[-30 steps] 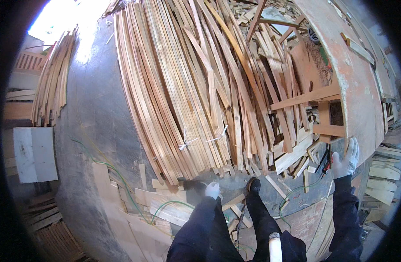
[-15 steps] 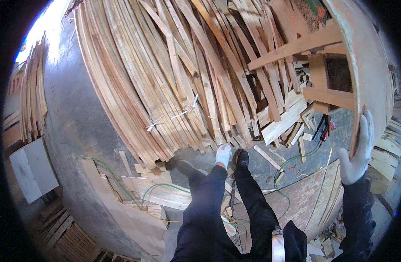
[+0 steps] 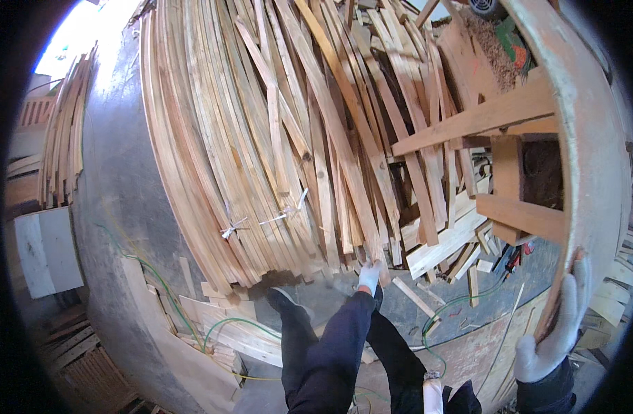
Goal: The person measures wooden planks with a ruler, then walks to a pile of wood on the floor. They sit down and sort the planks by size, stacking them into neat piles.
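My left hand [image 3: 369, 277], in a white glove, reaches down to the near end of a long wooden strip [image 3: 351, 162]. Its fingers close around that end, partly hidden by the hand itself. The strip lies on a large pile of long wooden strips [image 3: 199, 138], some tied with white cord [image 3: 233, 228]. On the right, my gloved right hand [image 3: 561, 328] rests against the edge of a large wooden board [image 3: 596, 165]. Its fingers stretch along the board, and the thumb stands apart.
Wooden beams [image 3: 482, 117] jut from the board over the pile. Offcuts [image 3: 444, 255] and a green hose [image 3: 433, 324] lie on the floor by my feet. At the left stand a white panel [image 3: 48, 252] and more strips [image 3: 64, 138].
My left hand has moved right, onto the near end of the strip. My right hand has slid toward me along the board's edge. The whole view has shifted.
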Motion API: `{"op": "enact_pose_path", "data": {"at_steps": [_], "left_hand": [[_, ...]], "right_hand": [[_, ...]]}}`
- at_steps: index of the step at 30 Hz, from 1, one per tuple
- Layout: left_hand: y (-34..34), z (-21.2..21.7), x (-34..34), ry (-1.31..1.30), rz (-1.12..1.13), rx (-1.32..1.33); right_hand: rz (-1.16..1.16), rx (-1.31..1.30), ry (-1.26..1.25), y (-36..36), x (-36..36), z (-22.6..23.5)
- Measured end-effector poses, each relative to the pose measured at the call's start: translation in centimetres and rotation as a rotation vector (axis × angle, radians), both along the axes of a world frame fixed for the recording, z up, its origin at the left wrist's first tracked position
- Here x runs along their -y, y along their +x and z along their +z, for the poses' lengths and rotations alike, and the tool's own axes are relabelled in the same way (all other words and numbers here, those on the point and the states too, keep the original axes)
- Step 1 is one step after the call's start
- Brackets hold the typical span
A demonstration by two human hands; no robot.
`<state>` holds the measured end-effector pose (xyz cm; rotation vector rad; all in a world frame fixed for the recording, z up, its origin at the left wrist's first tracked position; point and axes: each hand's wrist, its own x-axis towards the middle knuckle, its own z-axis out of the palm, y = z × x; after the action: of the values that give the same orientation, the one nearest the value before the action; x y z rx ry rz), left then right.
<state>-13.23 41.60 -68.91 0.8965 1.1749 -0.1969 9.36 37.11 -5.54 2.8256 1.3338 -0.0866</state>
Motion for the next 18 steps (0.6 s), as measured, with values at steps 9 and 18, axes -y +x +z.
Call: {"op": "enact_pose_path", "data": {"at_steps": [9, 18], "left_hand": [[-3.6, 22.4, -3.3, -0.73, 0.487, 0.261], [-6.8, 33.8, -8.2, -1.019, 0.694, 0.503]], "right_hand": [[-0.032, 0.034, 0.152, -0.2, -0.3, 0.5], [-0.144, 0.04, 0.398, -2.3, -2.3, 1.9]]}}
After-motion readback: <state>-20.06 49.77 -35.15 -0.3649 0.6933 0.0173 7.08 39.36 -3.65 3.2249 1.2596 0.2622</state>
